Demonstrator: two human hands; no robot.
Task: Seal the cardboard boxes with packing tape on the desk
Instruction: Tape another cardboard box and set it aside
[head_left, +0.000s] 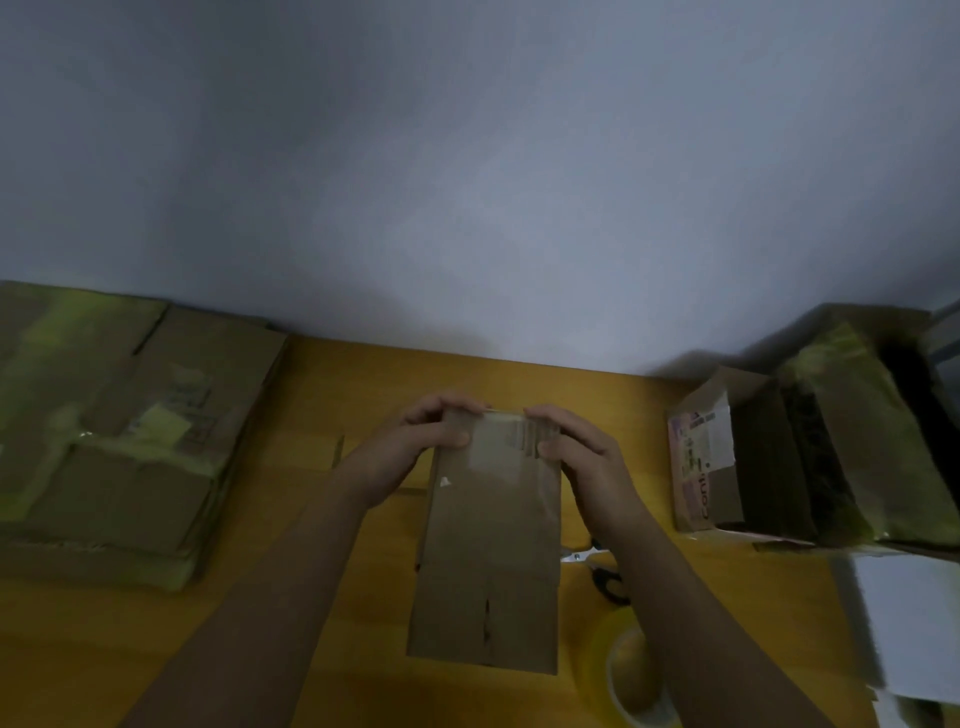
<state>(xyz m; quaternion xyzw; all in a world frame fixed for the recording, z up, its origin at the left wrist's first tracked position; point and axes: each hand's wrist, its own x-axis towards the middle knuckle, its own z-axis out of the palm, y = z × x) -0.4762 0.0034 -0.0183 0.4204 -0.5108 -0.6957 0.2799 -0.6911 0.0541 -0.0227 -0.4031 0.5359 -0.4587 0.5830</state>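
Both hands (498, 447) grip flat brown cardboard box (488, 561).

Tape roll (631, 675) half behind right forearm — scissors (608, 579) mostly hidden.

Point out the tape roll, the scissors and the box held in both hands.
tape roll (631, 675), head view, its yellow side.
scissors (613, 584), head view, dark handle.
box (493, 561), head view, its top face.

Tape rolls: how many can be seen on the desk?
1. The yellowish tape roll lies at the near right of the desk, partly behind the right forearm. More may be hidden outside the frame.
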